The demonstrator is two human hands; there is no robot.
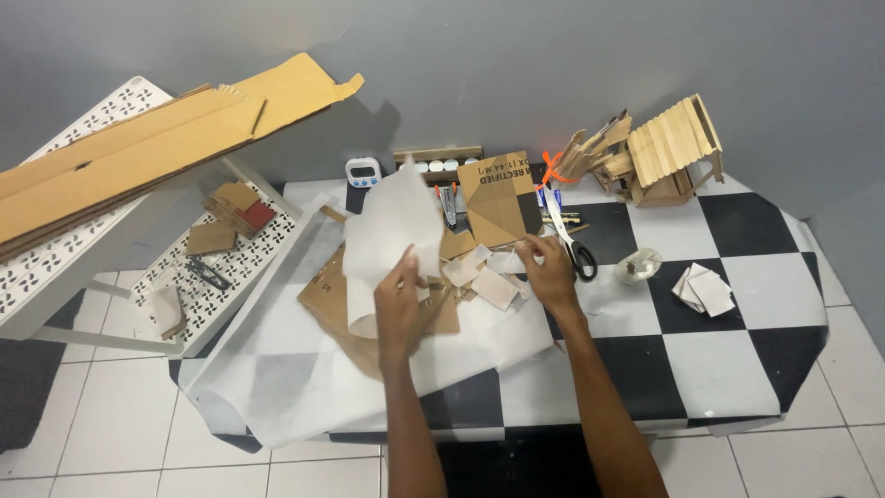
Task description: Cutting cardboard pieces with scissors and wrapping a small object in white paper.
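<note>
My left hand (399,304) pinches the edge of a white sheet of paper (392,226) and holds it up above a pile of brown cardboard pieces (327,295). My right hand (546,269) rests further right, fingertips on small white and tan paper scraps (489,281) near the pile. Whether it grips a scrap is unclear. A large white sheet (295,369) lies under everything on the black-and-white checkered table (719,369).
Scissors with black handles (576,254) lie just right of my right hand. A small wooden stick house (668,152), a white timer (363,171), folded paper squares (705,289) and a cardboard box piece (498,198) sit behind. Long cardboard sheets (138,148) lean on a white rack at the left.
</note>
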